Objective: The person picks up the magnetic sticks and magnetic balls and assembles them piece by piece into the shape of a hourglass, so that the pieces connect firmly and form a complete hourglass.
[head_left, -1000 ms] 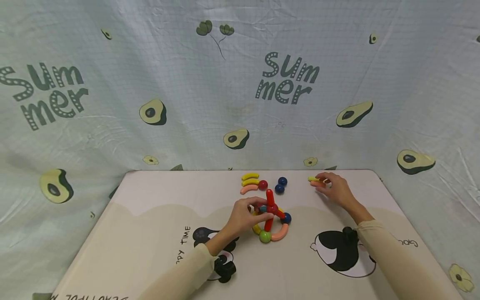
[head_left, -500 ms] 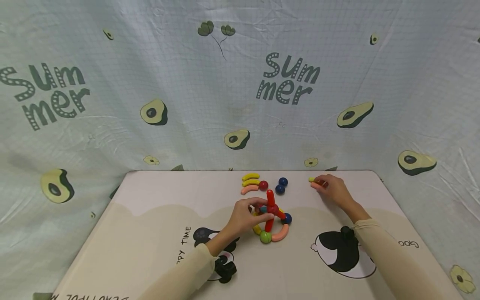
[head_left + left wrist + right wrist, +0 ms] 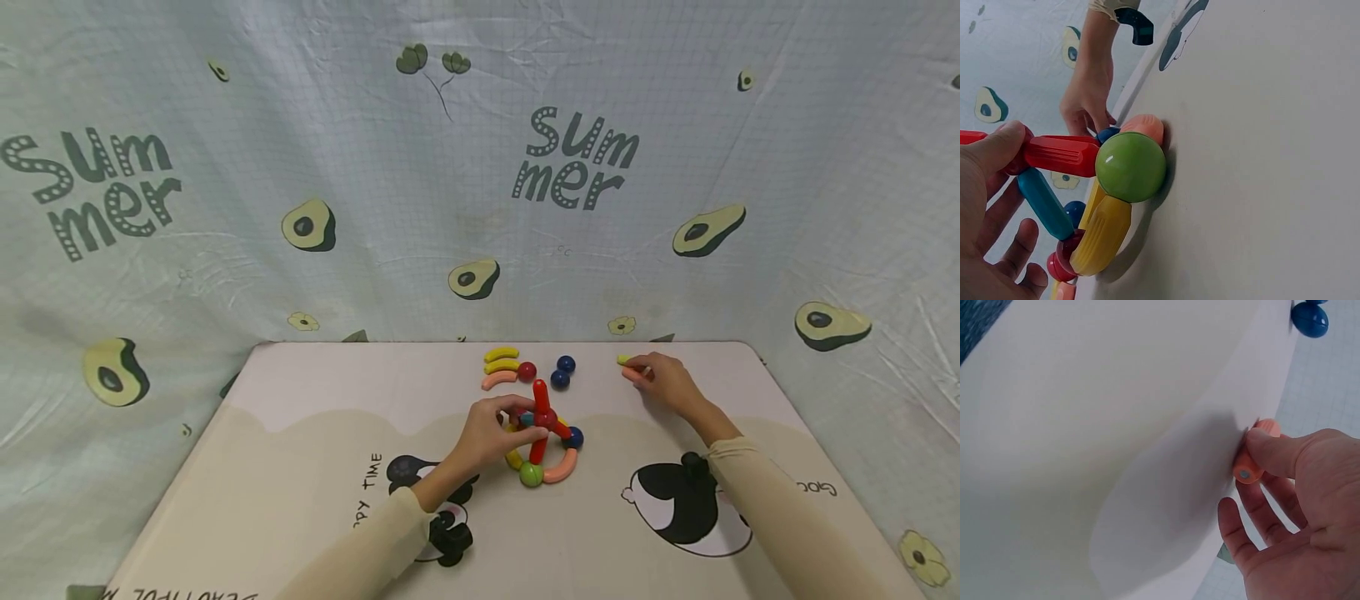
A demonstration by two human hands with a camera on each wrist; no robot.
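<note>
"Thumb and fingers of the right hand (image 3: 665, 384) pinch an orange stick (image 3: 1247, 464) toward the table's (image 3: 330, 375) far right corner; the left hand (image 3: 486, 431) grips the frame (image 3: 538, 450) by its red middle ball (image 3: 545, 419)."

"What might go wrong?"

"The frame may come apart if tilted, since its sticks look joined only at the ends. The lime stick (image 3: 622, 359) just beside the orange one could get dragged along."

"And in the way?"

"Two blue balls (image 3: 560, 379) by the far edge, between the hands; nudged, they could roll."
</note>
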